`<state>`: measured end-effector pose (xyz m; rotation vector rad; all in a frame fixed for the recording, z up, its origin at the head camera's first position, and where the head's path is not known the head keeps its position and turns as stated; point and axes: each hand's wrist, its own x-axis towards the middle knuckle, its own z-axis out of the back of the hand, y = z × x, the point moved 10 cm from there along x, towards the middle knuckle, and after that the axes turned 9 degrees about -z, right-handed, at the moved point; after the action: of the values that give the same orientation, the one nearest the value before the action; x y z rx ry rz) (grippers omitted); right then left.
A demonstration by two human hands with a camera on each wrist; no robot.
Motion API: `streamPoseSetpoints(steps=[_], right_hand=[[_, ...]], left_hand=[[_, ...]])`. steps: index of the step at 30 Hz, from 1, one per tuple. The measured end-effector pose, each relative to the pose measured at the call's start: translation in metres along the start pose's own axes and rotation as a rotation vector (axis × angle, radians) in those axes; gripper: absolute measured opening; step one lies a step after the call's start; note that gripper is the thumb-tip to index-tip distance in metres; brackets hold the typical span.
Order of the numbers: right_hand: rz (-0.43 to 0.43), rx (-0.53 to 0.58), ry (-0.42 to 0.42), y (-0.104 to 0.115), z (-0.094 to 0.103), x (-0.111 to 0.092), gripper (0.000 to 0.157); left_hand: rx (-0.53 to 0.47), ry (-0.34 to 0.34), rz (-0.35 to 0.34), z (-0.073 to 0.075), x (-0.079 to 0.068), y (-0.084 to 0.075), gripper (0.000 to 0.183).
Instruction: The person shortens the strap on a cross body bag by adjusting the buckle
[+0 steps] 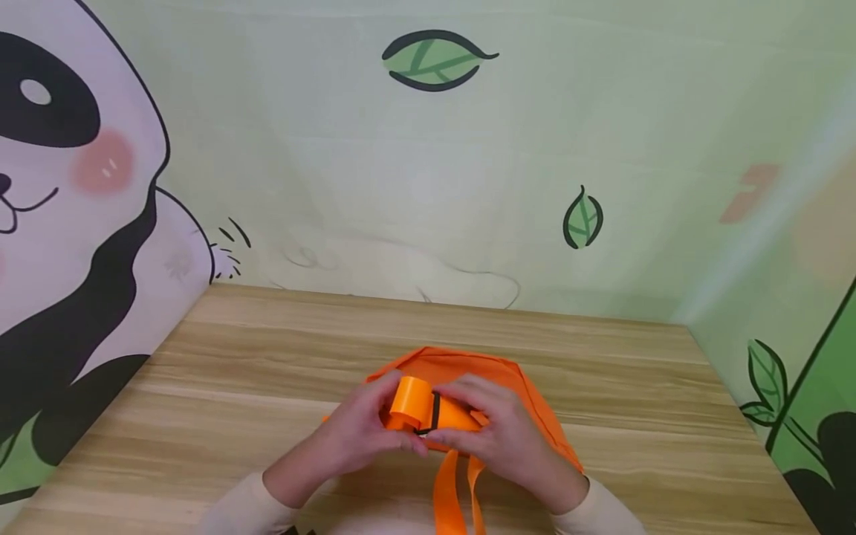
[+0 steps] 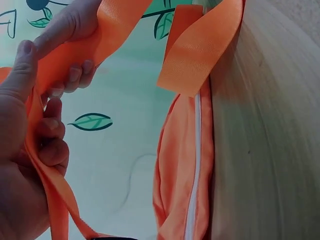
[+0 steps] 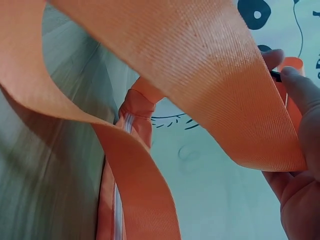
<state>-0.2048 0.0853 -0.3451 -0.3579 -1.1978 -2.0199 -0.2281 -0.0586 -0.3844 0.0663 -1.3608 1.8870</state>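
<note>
Orange strap (image 3: 210, 75) up front, bag (image 1: 468, 362) behind. We grip strap w/ L hand (image 1: 364, 427) & R hand (image 1: 504, 427) nr blk band (image 1: 435, 412); best keep flat, untwisted.

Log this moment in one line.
left hand: grips orange strap; right hand: grips strap; black band: across strap; orange bag: on wooden table

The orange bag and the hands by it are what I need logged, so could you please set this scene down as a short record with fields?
Left hand: grips orange strap
Right hand: grips orange strap
Dark band: across the strap, between the hands
Orange bag: lies on the wooden table
White zipper: along the bag's edge
Backdrop: pale green, with panda and leaves
</note>
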Motion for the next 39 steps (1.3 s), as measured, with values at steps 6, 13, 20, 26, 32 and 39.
streamPoseSetpoints(steps=[6, 13, 20, 26, 32, 39], right_hand=[[0.0, 0.011, -0.003, -0.004, 0.001, -0.002, 0.042], [-0.001, 0.027, -0.006, -0.009, 0.001, -0.004, 0.042], [-0.007, 0.046, 0.008, -0.009, 0.001, -0.004, 0.042], [0.059, 0.052, -0.004, -0.004, 0.002, -0.005, 0.044], [-0.05, 0.068, -0.007, -0.013, 0.007, -0.005, 0.044], [-0.099, 0.078, -0.018, -0.019, 0.022, -0.007, 0.045]], left_hand=[[0.102, 0.043, -0.067, -0.001, 0.002, -0.007, 0.053], [0.242, 0.043, -0.125, 0.001, -0.002, -0.011, 0.039], [0.283, 0.035, -0.177, 0.007, -0.006, -0.016, 0.04], [0.31, 0.046, -0.126, 0.014, -0.011, -0.013, 0.04], [0.36, 0.06, -0.051, 0.024, -0.016, -0.008, 0.036], [0.5, 0.038, -0.114, 0.048, -0.03, -0.01, 0.034]])
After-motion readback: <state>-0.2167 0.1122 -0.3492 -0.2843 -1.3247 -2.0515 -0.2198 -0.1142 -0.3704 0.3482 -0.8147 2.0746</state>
